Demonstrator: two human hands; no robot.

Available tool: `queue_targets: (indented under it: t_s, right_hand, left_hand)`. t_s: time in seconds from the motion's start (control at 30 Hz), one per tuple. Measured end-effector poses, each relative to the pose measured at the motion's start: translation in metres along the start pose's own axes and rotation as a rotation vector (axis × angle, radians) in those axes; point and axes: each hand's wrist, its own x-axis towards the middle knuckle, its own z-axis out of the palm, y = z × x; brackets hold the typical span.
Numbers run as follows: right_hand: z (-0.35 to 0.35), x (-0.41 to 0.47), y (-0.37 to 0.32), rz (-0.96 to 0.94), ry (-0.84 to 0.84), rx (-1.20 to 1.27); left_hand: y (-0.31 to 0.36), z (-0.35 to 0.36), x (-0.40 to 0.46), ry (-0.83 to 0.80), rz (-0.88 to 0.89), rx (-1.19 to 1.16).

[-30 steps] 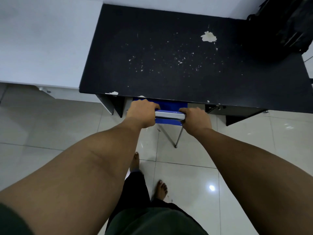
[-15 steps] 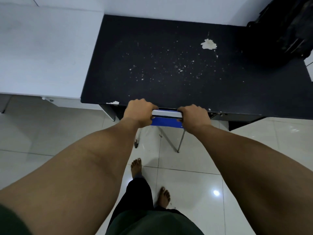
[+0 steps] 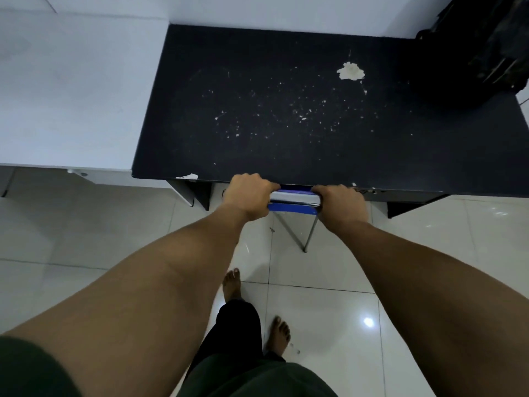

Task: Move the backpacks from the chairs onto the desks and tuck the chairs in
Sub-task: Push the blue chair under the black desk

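Observation:
A blue chair (image 3: 293, 207) with thin metal legs stands mostly hidden under the black desk (image 3: 286, 116); only its silver top rail, a blue strip and two legs show. My left hand (image 3: 249, 196) grips the left end of the rail, my right hand (image 3: 340, 203) grips the right end. Both hands sit right at the desk's front edge. A black backpack (image 3: 481, 50) rests on the desk's far right corner against the wall.
A white desk (image 3: 71, 90) adjoins the black one on the left. The black desk's top is scuffed with white chips. My bare feet (image 3: 279, 335) stand on glossy white floor tiles behind the chair.
The chair has slid further under the black desk, so less of its blue seat shows. My hands have followed it up to the desk edge, and I have stepped closer.

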Motion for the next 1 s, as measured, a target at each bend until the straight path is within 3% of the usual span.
queue_targets:
  t_s: [0.9,1.0]
  right_hand:
    - [0.009,0.014,0.0,0.054,-0.068,-0.014]
    - [0.004,0.013,-0.002,0.074,-0.097,0.011]
  left_hand:
    - [-0.004,0.004,0.005,0.012,-0.011,-0.108]
    - [-0.003,-0.001,0.004,-0.047,-0.062,-0.156]
